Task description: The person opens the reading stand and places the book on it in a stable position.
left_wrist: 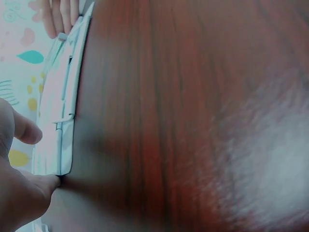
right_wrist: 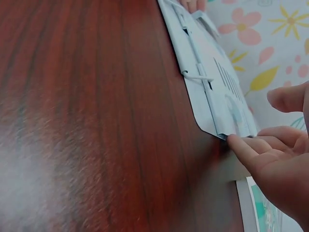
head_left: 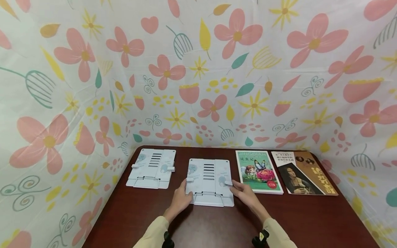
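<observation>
A folded white book stand (head_left: 214, 172) lies flat on the table, with dark slots down its middle and a wire ledge along its near edge. My left hand (head_left: 180, 198) touches the left edge; in the left wrist view its thumb (left_wrist: 29, 131) is held apart from the fingers. At the opposite edge is my right hand (head_left: 246, 196), its fairly straight fingers (right_wrist: 246, 151) against the stand's side and its thumb lifted away. Small side clips stick out near both hands. A second, matching book stand (head_left: 152, 168) lies flat to the left.
To the right lie a green-covered book (head_left: 257, 172) with a butterfly and rose, and a brown book (head_left: 305, 174) with a portrait. All rest on a dark reddish wooden table (head_left: 214, 227). A flower-patterned cloth (head_left: 192, 69) hangs behind and along the sides.
</observation>
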The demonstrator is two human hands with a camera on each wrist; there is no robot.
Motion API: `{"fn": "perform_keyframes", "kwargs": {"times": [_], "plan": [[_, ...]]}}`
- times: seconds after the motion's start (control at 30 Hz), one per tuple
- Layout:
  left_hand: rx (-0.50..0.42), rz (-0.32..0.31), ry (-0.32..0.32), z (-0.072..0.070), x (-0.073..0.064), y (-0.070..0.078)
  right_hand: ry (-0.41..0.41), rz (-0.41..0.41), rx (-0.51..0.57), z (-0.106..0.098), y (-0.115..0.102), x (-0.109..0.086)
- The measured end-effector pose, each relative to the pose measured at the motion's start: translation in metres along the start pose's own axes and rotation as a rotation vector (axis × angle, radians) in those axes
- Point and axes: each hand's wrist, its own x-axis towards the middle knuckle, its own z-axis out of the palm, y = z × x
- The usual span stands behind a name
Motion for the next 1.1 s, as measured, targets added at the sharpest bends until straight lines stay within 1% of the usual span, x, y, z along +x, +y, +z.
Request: {"fn": "perform_keyframes", "kwargs": {"times": [0.13,0.23,0.4,0.47,0.53,0.6,0.67,0.7,0.73,0.77,0.83,0.9,0.93,1.0,1.03,1.1], "plan": [[-0.013,0.016,-0.013,-0.001,-0.007,0.004,-0.01,0.003,0.015,-0.003,-0.001,-0.008],[-0.031,0.017,-0.035,-0.003,-0.012,0.006,-0.012,-0.005,0.008,-0.004,-0.003,-0.013],[-0.053,0.023,-0.058,-0.005,-0.016,0.01,0.021,-0.002,-0.022,-0.004,-0.008,-0.019],[-0.083,0.025,-0.066,-0.007,-0.016,0.01,0.058,0.002,-0.041,-0.003,-0.009,-0.021],[-0.117,0.013,-0.068,-0.009,-0.013,0.01,0.133,-0.014,-0.091,-0.002,-0.011,-0.023],[-0.124,-0.011,-0.031,-0.012,-0.004,0.01,0.223,-0.031,-0.151,0.0,-0.013,-0.023],[-0.116,-0.04,0.017,-0.016,0.011,0.009,0.297,-0.056,-0.226,0.002,-0.016,-0.023],[-0.11,-0.059,0.035,-0.018,0.019,0.009,0.317,-0.069,-0.253,0.004,-0.016,-0.023],[-0.1,-0.08,0.047,-0.02,0.028,0.009,0.318,-0.074,-0.271,0.006,-0.017,-0.023],[-0.093,-0.092,0.053,-0.021,0.037,0.008,0.308,-0.079,-0.288,0.009,-0.018,-0.023],[-0.124,-0.137,0.011,-0.023,0.053,0.007,0.263,-0.081,-0.311,0.016,-0.021,-0.025],[-0.158,-0.176,-0.034,-0.023,0.065,0.005,0.209,-0.074,-0.318,0.026,-0.021,-0.027],[-0.165,-0.191,-0.045,-0.022,0.07,0.003,0.18,-0.064,-0.315,0.03,-0.022,-0.027],[-0.177,-0.233,-0.05,-0.021,0.077,0.002,0.135,-0.06,-0.319,0.039,-0.024,-0.028],[-0.168,-0.243,-0.043,-0.019,0.081,0.002,0.124,-0.061,-0.327,0.041,-0.025,-0.027],[-0.141,-0.269,-0.019,-0.015,0.088,0.003,0.127,-0.06,-0.361,0.042,-0.026,-0.026]]}}
